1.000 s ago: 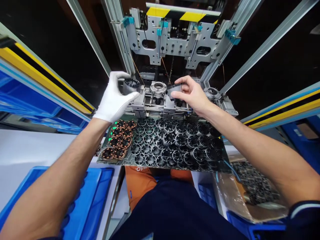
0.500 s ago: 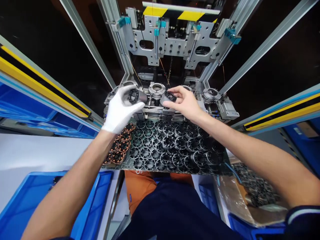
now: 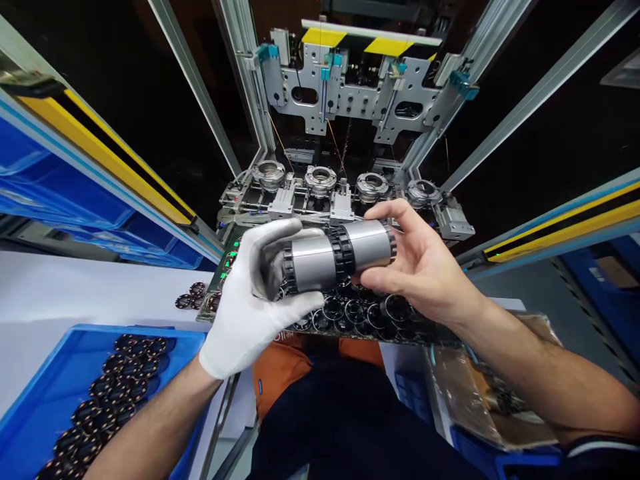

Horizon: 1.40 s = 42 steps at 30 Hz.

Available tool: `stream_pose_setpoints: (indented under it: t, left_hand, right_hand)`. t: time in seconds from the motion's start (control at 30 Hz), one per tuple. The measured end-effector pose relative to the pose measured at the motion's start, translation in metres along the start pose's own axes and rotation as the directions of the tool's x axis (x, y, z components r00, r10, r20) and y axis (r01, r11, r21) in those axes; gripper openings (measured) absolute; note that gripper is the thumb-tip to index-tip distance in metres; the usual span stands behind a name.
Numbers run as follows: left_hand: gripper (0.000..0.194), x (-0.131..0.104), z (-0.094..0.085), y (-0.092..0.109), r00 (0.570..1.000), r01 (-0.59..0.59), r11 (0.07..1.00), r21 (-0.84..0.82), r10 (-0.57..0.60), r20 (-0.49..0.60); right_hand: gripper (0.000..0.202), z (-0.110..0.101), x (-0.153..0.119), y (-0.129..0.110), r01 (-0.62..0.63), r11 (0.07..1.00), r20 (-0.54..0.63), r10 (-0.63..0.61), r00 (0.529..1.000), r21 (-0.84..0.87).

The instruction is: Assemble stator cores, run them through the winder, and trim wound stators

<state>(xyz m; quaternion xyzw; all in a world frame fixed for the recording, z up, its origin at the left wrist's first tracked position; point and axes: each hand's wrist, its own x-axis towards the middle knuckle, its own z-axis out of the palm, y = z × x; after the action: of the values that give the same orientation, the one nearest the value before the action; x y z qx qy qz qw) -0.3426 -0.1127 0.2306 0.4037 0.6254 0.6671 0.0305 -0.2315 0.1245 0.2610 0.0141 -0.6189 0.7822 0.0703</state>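
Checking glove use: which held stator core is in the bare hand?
The right stator core, held by the bare right hand; the left stator core is in the gloved left hand.

Dark board [image 3: 425, 333] bears black cores [image 3: 356, 311]; white table [image 3: 100, 290], blue tray [image 3: 45, 393].

Two stator cores [image 3: 315, 263] fill the space between the gloved left hand [image 3: 250, 300] and bare right hand [image 3: 425, 267]. Beyond, open air lies over four ring fixtures [image 3: 320, 187], crossed by slanting wires [image 3: 336, 145], flanked by aluminium posts [image 3: 243, 37] and topped by a slotted plate [image 3: 357, 100].
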Motion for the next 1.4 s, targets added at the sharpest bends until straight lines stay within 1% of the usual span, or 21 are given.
stream_pose_setpoints:
  t: [0.07,0.2,0.27,0.33,0.43,0.5,0.57,0.7,0.8,0.87,0.93,1.0,1.07,1.13,1.17,1.2,1.23,1.27,1.3,1.33,1.4]
  left_hand:
    - [0.078,-0.005,-0.004,0.002,1.000,-0.002,1.000,0.026,0.001,0.022]
    - [0.082,-0.017,-0.006,0.007,0.999,0.025,0.999,0.024,-0.026,0.047]
    - [0.075,-0.021,-0.004,0.013,0.999,0.030,0.999,0.029,-0.031,0.042]
    - [0.063,-0.024,-0.001,0.019,0.999,0.028,1.000,0.012,-0.028,0.030]
    - [0.045,-0.025,0.003,0.024,0.999,0.036,0.999,-0.039,-0.035,0.019]
    - [0.037,-0.025,0.004,0.025,0.999,0.043,0.998,-0.051,-0.042,0.015]
    - [0.035,-0.025,0.005,0.024,0.999,0.052,0.996,-0.070,-0.052,0.009]
    - [0.036,-0.023,0.005,0.021,0.994,0.101,0.990,-0.101,-0.106,-0.038]
    - [0.037,-0.013,-0.002,0.015,0.993,0.105,0.992,-0.072,-0.108,-0.037]
    - [0.045,0.005,-0.013,0.010,0.997,0.071,0.997,0.014,-0.071,-0.025]
    - [0.055,0.033,-0.029,0.004,1.000,0.028,0.984,0.174,-0.027,-0.011]
    - [0.059,0.072,-0.048,-0.005,1.000,-0.001,0.934,0.358,-0.002,0.008]
    - [0.054,0.117,-0.067,-0.020,0.999,-0.034,0.848,0.528,0.015,0.039]
    - [0.057,0.163,-0.085,-0.044,0.998,-0.037,0.738,0.674,-0.006,0.062]
    - [0.064,0.185,-0.093,-0.059,0.998,-0.007,0.688,0.725,-0.039,0.046]
    - [0.075,0.204,-0.100,-0.076,0.994,0.046,0.643,0.764,-0.105,0.028]
    - [0.082,0.221,-0.106,-0.093,0.986,0.106,0.607,0.788,-0.168,-0.003]
    - [0.083,0.235,-0.112,-0.110,0.979,0.138,0.586,0.798,-0.200,-0.022]
    - [0.083,0.247,-0.116,-0.126,0.972,0.163,0.571,0.805,-0.232,-0.032]
    - [0.079,0.256,-0.119,-0.141,0.968,0.172,0.561,0.809,-0.250,-0.033]
    - [0.073,0.267,-0.125,-0.165,0.959,0.162,0.541,0.825,-0.285,-0.002]
  right_hand:
    - [0.072,0.003,-0.010,-0.005,0.008,1.000,0.010,-0.007,1.000,-0.029]
    - [0.065,0.010,-0.028,-0.014,0.049,0.987,0.026,-0.045,0.999,-0.152]
    - [0.064,0.013,-0.034,-0.016,0.073,0.980,0.029,-0.069,0.997,-0.185]
    - [0.062,0.016,-0.038,-0.018,0.082,0.981,0.036,-0.076,0.996,-0.177]
    - [0.050,0.021,-0.041,-0.021,0.068,0.990,0.041,-0.064,0.997,-0.123]
    - [0.044,0.024,-0.042,-0.021,0.058,0.993,0.028,-0.055,0.998,-0.105]
    - [0.045,0.026,-0.040,-0.019,0.048,0.993,0.009,-0.047,0.999,-0.110]
    - [0.052,0.029,-0.033,-0.014,0.039,0.993,-0.007,-0.040,0.999,-0.112]
    - [0.047,0.026,-0.022,-0.016,0.044,0.976,-0.003,-0.046,0.999,-0.215]
    - [0.049,0.019,-0.007,-0.023,0.058,0.944,-0.017,-0.067,0.998,-0.324]
    - [0.053,0.007,0.019,-0.031,0.098,0.899,-0.031,-0.122,0.992,-0.428]
    - [0.059,-0.010,0.055,-0.037,0.147,0.834,-0.023,-0.188,0.982,-0.531]
    - [0.063,-0.030,0.101,-0.037,0.178,0.731,-0.003,-0.238,0.971,-0.659]
    - [0.063,-0.052,0.150,-0.028,0.183,0.563,0.023,-0.280,0.960,-0.806]
    - [0.060,-0.062,0.173,-0.020,0.180,0.456,0.043,-0.295,0.955,-0.872]
    - [0.058,-0.071,0.196,-0.011,0.168,0.352,0.062,-0.295,0.953,-0.921]
    - [0.056,-0.079,0.216,-0.002,0.147,0.268,0.068,-0.282,0.957,-0.952]
    - [0.054,-0.085,0.233,0.009,0.123,0.209,0.066,-0.263,0.962,-0.970]
    - [0.053,-0.091,0.248,0.019,0.101,0.173,0.057,-0.242,0.969,-0.980]
    - [0.052,-0.096,0.260,0.028,0.083,0.158,0.046,-0.222,0.974,-0.984]
    - [0.051,-0.104,0.278,0.041,0.075,0.152,0.046,-0.188,0.981,-0.986]
